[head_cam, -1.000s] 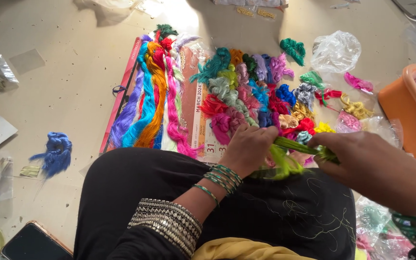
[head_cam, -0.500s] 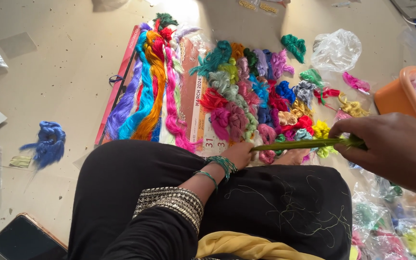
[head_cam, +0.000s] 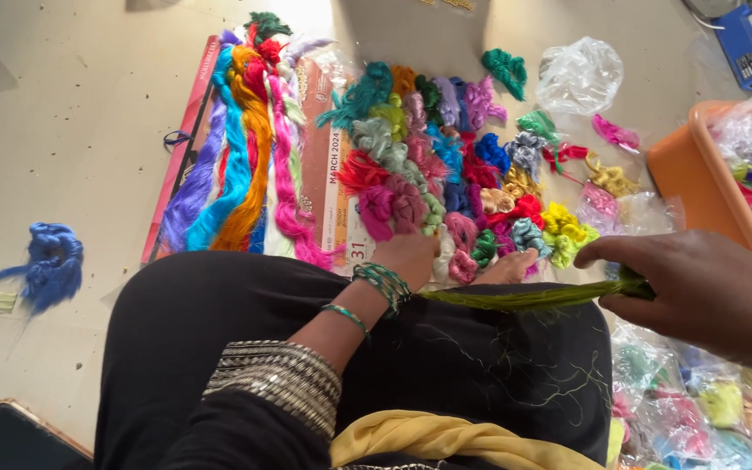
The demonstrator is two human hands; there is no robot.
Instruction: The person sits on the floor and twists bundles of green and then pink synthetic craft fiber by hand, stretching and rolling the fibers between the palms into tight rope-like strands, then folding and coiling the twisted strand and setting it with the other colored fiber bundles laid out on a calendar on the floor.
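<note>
— Pale concrete floor (head_cam: 71, 157), with a printed sheet (head_cam: 328, 157) laid on it under long hanks of thread (head_cam: 241, 157) and a heap of small coloured thread bundles (head_cam: 446, 165). What are the hands doing?

— Right hand (head_cam: 698, 292) has its grip closed around one end of a green thread strand (head_cam: 524, 298), stretched level across the black-clad lap.

— And the other end?

— It runs toward the left hand (head_cam: 406, 257), which rests at the near edge of the bundles, fingers curled down; I cannot tell whether it pinches the strand or how far that grip is open.

— Anything nearby?

— An orange tub (head_cam: 698, 183) at the right, a clear plastic bag (head_cam: 578, 74) beyond it, and a loose blue hank (head_cam: 50, 261) well apart on the left.
</note>
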